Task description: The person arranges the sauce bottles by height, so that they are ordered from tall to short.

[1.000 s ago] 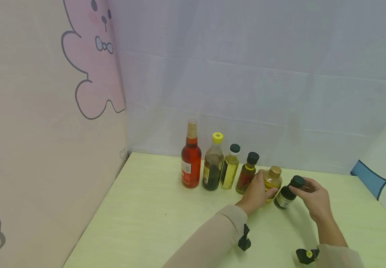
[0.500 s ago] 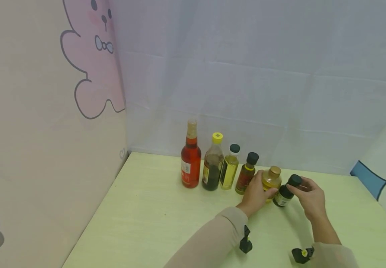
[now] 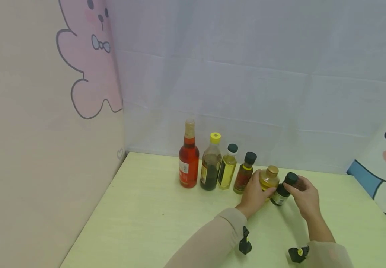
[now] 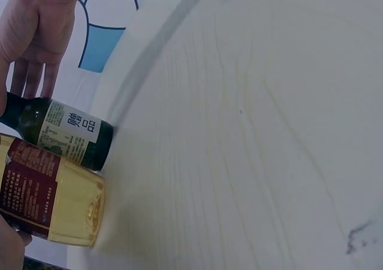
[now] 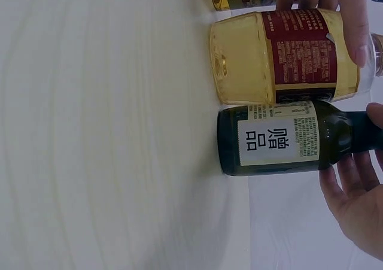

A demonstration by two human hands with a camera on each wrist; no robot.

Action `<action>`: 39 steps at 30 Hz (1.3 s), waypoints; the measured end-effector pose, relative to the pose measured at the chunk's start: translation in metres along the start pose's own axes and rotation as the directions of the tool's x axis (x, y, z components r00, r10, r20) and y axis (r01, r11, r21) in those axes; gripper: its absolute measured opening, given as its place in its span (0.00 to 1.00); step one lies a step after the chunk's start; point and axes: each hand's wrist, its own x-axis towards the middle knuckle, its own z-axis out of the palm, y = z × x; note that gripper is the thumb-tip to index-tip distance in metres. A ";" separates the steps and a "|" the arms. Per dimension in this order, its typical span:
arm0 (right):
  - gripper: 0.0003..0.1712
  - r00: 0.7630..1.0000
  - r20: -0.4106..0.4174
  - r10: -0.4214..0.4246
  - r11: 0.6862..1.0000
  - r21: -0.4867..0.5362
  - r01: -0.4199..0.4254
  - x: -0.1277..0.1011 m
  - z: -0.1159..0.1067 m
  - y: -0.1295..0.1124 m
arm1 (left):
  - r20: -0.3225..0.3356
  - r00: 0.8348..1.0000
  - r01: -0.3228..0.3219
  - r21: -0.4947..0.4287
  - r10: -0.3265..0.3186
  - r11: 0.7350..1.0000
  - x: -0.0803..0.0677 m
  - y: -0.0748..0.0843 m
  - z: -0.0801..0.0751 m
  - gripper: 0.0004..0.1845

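Note:
My left hand (image 3: 254, 193) grips a squat bottle of yellow oil (image 3: 269, 179), thumb on one side and fingers on the other. Its dark red label (image 5: 302, 54) shows in the right wrist view. Just right of it stands a small dark green bottle (image 3: 280, 195) with a dark cap (image 3: 291, 178). The right hand (image 3: 306, 198) pinches this bottle at its neck. In the right wrist view the dark bottle's white label (image 5: 269, 141) faces the camera, and the two bottles lie side by side, nearly flush. The left palm is hidden from the head camera.
Left of my hands, a row runs along the back of the pale table (image 3: 139, 216): a tall red bottle (image 3: 188, 165), a yellow-capped dark sauce bottle (image 3: 210, 167), a slim oil bottle (image 3: 227, 171) and a black-capped brown bottle (image 3: 244, 176). A white cloth wall (image 3: 213, 93) rises behind.
The right hand has shifted left with the dark green bottle, bringing it closer to the oil bottle. The left hand keeps its grip in place. The head view has turned slightly.

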 end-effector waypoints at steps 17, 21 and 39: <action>0.42 0.999 0.029 -0.012 0.981 -0.191 0.018 -0.026 -0.004 0.005 | 0.077 0.987 -0.137 -0.086 0.144 0.987 -0.022 -0.004 -0.017 0.35; 0.43 0.999 0.039 0.019 0.969 -0.246 -0.009 -0.035 -0.005 0.001 | 0.142 0.979 -0.129 -0.128 0.147 0.983 -0.030 -0.001 -0.027 0.36; 0.38 0.987 0.153 -0.057 0.921 -0.372 0.111 -0.067 0.025 -0.021 | 0.237 0.970 -0.109 0.261 0.045 0.959 -0.062 -0.017 -0.088 0.35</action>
